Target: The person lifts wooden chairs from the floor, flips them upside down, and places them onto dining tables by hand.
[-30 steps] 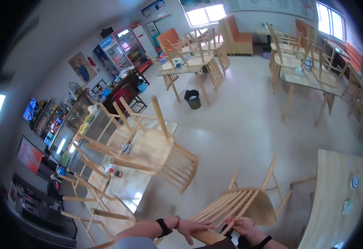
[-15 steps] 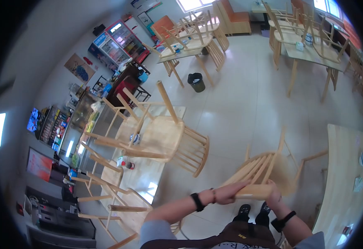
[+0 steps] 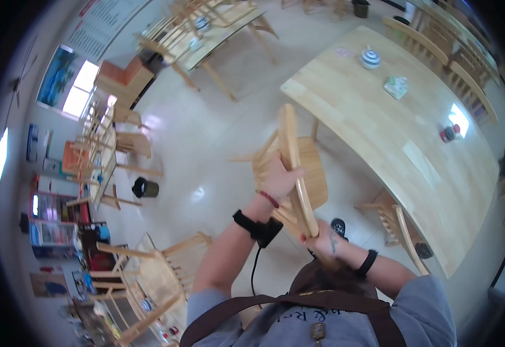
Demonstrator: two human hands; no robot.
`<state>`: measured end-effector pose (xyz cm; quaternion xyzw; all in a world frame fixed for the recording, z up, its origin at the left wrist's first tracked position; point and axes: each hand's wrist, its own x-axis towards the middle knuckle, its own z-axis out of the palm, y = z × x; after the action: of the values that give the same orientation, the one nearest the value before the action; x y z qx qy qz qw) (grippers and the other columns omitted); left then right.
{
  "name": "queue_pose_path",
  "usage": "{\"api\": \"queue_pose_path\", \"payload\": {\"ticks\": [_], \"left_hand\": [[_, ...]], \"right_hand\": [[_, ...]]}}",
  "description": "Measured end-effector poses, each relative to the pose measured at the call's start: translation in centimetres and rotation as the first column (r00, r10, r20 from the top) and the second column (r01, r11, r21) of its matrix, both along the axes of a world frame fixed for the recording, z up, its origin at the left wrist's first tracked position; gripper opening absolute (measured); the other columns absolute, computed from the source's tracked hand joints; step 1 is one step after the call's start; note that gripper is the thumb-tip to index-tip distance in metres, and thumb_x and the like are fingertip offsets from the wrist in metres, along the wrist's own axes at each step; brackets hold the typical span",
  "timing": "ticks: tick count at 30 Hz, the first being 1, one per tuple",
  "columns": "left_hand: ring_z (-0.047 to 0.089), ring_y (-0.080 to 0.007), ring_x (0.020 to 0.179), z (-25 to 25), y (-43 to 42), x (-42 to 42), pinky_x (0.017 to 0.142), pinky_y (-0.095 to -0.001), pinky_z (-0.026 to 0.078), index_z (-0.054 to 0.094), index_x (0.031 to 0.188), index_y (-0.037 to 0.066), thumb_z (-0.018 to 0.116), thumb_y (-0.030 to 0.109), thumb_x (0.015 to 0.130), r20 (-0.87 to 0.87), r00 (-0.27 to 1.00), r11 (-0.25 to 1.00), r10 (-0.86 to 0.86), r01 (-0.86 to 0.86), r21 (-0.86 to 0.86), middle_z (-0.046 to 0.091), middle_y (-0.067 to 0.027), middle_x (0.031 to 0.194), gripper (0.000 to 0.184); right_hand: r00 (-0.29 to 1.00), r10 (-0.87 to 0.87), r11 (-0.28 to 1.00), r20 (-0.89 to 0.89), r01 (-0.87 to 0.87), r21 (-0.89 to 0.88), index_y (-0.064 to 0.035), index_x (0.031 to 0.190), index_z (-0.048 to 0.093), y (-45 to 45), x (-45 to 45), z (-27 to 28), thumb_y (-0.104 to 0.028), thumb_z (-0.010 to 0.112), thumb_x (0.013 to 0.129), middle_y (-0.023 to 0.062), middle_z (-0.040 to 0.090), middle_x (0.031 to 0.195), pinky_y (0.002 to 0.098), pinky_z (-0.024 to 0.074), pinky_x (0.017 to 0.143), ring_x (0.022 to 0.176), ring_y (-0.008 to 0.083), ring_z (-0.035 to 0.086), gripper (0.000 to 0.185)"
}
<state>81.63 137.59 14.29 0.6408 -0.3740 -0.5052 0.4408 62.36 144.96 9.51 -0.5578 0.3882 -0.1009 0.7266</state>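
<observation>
A light wooden chair (image 3: 314, 173) stands or hangs upright in front of me, its curved top rail toward me; whether its legs touch the floor I cannot tell. My left hand (image 3: 280, 175) is wrapped round the far part of the top rail. At the near end of that rail, my right hand (image 3: 323, 238) is closed on it. To the right of the chair, the large wooden table (image 3: 374, 144) bears a blue-and-white teapot (image 3: 370, 58), a tissue pack (image 3: 396, 87) and a red-lidded jar (image 3: 449, 133).
Another chair (image 3: 400, 231) is at the table's near side, with more along its far side. Chairs rest upturned on tables (image 3: 212, 46) at the back and left. A dark bin (image 3: 145, 187) stands on the tiled floor. A black cable (image 3: 255, 269) hangs from my left wrist.
My view has turned right, bringing the large table toward the middle. Both hands still hold the chair, whose back has swung round in view, its rail now running away from me.
</observation>
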Motion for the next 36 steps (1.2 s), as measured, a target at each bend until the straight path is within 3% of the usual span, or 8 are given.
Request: {"api": "queue_pose_path", "payload": {"ticks": [8,12,21,26,29,31,33,36], "left_hand": [[0.064,-0.0175,0.068,2.3,-10.1,-7.1,0.043,-0.0342,0.055,0.059,0.096,-0.002,0.070,0.016,0.078,-0.067,0.997,0.994,-0.025,0.032,0.106,0.063,-0.0097,0.081,0.028],[0.063,-0.0182,0.074,-2.6,-11.8,-9.2,0.059,-0.0362,0.056,0.054,0.102,-0.003,0.073,0.006,0.073,-0.358,0.933,0.993,0.036,-0.074,-0.093,0.063,-0.0105,0.086,0.035],[0.059,-0.0198,0.095,-15.7,-11.4,-4.4,0.078,-0.0321,0.052,0.041,0.128,0.006,0.069,0.010,0.078,-0.637,0.769,0.986,0.052,0.061,0.155,0.058,-0.0081,0.107,0.058],[0.061,-0.0162,0.095,-19.8,-10.6,7.8,0.082,-0.0314,0.051,0.048,0.127,0.005,0.063,0.010,0.080,-0.002,0.824,0.820,-0.567,0.564,-0.097,0.061,-0.0110,0.111,0.049],[0.061,-0.0179,0.096,-19.3,-7.7,20.4,0.082,-0.0314,0.050,0.053,0.123,0.005,0.060,0.012,0.079,0.019,0.833,0.832,-0.553,0.554,-0.023,0.063,-0.0126,0.111,0.045],[0.061,-0.0306,0.100,-18.2,-4.8,30.1,0.088,-0.0365,0.049,0.056,0.117,0.005,0.062,0.016,0.077,0.168,0.898,0.913,-0.407,0.402,0.067,0.064,-0.0187,0.107,0.042],[0.061,-0.0312,0.102,-19.2,-2.3,38.9,0.088,-0.0382,0.049,0.056,0.118,0.005,0.063,0.019,0.076,0.329,0.881,0.909,-0.340,0.218,0.356,0.064,-0.0188,0.106,0.044],[0.062,-0.0288,0.100,-16.6,-0.9,50.2,0.087,-0.0379,0.049,0.055,0.120,0.006,0.064,0.020,0.078,0.418,0.873,0.901,-0.252,0.054,0.430,0.064,-0.0157,0.108,0.045]], "right_hand": [[0.992,0.050,0.990,-0.118,-0.065,-0.127,0.0016,0.115,0.055,-11.0,-9.5,3.6,-0.018,0.069,0.069,0.0166,0.064,0.094,0.0331,0.0467,0.080,0.087,0.0229,0.061,0.052],[0.969,0.051,0.980,-0.244,-0.095,-0.175,-0.0008,0.102,0.059,-12.9,-11.7,3.7,-0.012,0.066,0.065,0.0086,0.062,0.084,0.0292,0.0464,0.074,0.079,0.0161,0.057,0.039],[0.825,0.009,0.913,-0.565,-0.237,-0.332,-0.0008,0.113,0.053,-14.6,-10.4,-10.0,-0.010,0.060,0.069,0.0251,0.062,0.097,0.0394,0.0492,0.084,0.095,0.0374,0.061,0.046],[0.510,0.117,0.827,-0.852,-0.526,-0.201,-0.0003,0.123,0.044,-16.0,-5.9,-7.7,-0.009,0.058,0.069,0.0235,0.061,0.102,0.0407,0.0482,0.087,0.098,0.0389,0.059,0.057],[0.433,-0.300,0.595,-0.850,-0.612,-0.521,0.0032,0.125,0.042,-15.8,-1.0,-5.8,-0.008,0.058,0.067,0.0223,0.058,0.106,0.0439,0.0438,0.092,0.102,0.0402,0.054,0.061],[0.642,-0.294,0.612,-0.708,-0.442,-0.656,0.0028,0.131,0.038,-17.9,6.5,-1.9,-0.013,0.063,0.071,0.0234,0.052,0.116,0.0444,0.0407,0.096,0.110,0.0397,0.049,0.066],[0.794,-0.254,0.625,-0.553,-0.301,-0.720,0.0025,0.133,0.037,-20.3,15.3,-0.2,-0.013,0.066,0.073,0.0243,0.049,0.122,0.0450,0.0390,0.098,0.115,0.0397,0.046,0.069],[0.889,-0.089,0.593,-0.450,-0.315,-0.740,0.0011,0.131,0.039,-24.7,26.8,-0.8,-0.010,0.065,0.069,0.0247,0.046,0.125,0.0460,0.0382,0.098,0.116,0.0408,0.044,0.068]]}}
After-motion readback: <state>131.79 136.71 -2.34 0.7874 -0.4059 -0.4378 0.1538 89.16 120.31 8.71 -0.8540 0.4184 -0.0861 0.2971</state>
